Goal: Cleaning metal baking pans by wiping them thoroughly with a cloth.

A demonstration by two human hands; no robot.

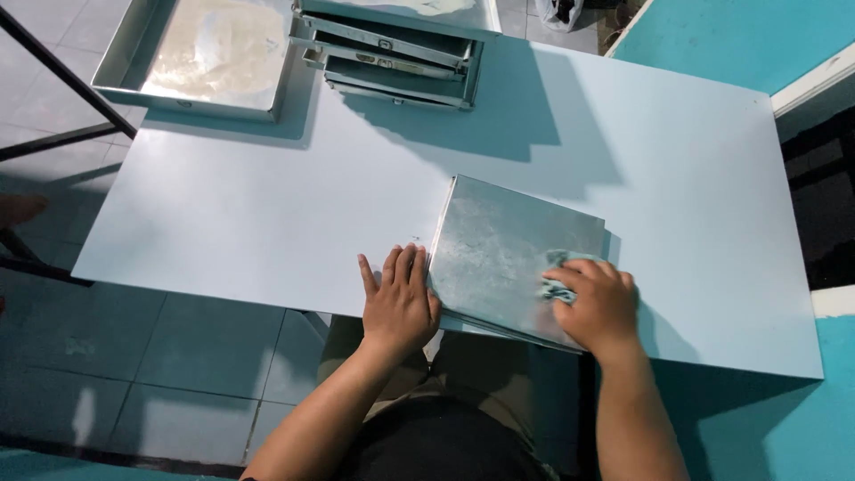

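While I look down from the head camera, my left hand (398, 303) lies open and flat on the pale blue table (267, 205), fingertips against the left edge of an upturned square metal tray (508, 249) at the near edge. My right hand (598, 303) is closed around a small cloth (554, 287), pressed on the tray's near right corner. Further trays (392, 53) are stacked at the far side, so I judge the wiping only partly done
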